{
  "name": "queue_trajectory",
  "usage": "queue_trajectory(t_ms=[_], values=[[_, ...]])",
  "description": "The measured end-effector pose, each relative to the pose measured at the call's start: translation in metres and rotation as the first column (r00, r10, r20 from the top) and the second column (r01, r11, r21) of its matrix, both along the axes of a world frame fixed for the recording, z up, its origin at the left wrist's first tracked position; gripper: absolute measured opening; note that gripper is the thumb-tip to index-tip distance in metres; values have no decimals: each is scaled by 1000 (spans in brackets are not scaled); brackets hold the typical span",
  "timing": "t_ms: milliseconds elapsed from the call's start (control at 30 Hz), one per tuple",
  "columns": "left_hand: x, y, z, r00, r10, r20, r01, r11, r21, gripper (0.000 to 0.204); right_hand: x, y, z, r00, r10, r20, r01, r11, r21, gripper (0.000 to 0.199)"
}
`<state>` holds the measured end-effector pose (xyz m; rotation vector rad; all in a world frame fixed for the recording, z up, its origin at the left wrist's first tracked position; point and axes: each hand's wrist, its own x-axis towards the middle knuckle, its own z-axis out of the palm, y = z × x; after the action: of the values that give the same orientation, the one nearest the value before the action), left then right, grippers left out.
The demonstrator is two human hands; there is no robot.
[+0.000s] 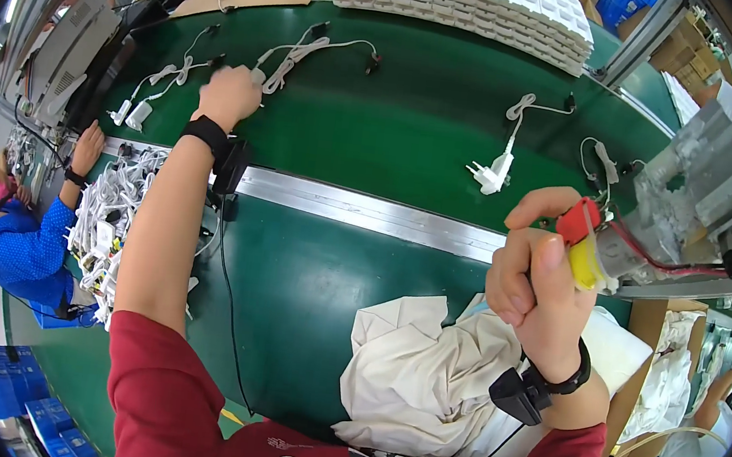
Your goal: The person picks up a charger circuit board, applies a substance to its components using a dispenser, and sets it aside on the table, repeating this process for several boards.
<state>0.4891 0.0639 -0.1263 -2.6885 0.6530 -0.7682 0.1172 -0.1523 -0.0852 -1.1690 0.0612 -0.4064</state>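
My left hand [230, 94] reaches far out over the green conveyor belt [379, 113] and closes on a white power cable bundle [287, 62]. My right hand [536, 279] grips the yellow handle of a tool with a red top [583, 240], which hangs off a grey metal machine [690, 193] at the right. Both wrists wear black straps with small black units. A white plug with a coiled cable [498, 167] lies on the belt between my hands.
More white cables [151, 91] lie at the belt's left. Stacked white trays [464, 0] stand at the far end. A heap of cables [110, 217] sits beside a person in blue [25, 248]. A cream cloth [422, 370] lies in front of me.
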Motion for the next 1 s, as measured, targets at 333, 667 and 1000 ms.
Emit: queue_trajectory(t_ms=[333, 667, 1000], values=[[-71, -113, 15, 696, -645, -315, 91, 515, -853, 52, 2, 10, 7, 998, -62, 28, 65, 991, -117, 38], [-262, -77, -24, -285, -803, -524, -711, 543, -446, 31, 6, -11, 14, 984, -172, -35, 171, 984, -45, 25], [-312, -69, -50, -568, -821, -61, -742, 543, -393, 45, 13, 2, 7, 989, -144, -44, 134, 976, -174, 34]])
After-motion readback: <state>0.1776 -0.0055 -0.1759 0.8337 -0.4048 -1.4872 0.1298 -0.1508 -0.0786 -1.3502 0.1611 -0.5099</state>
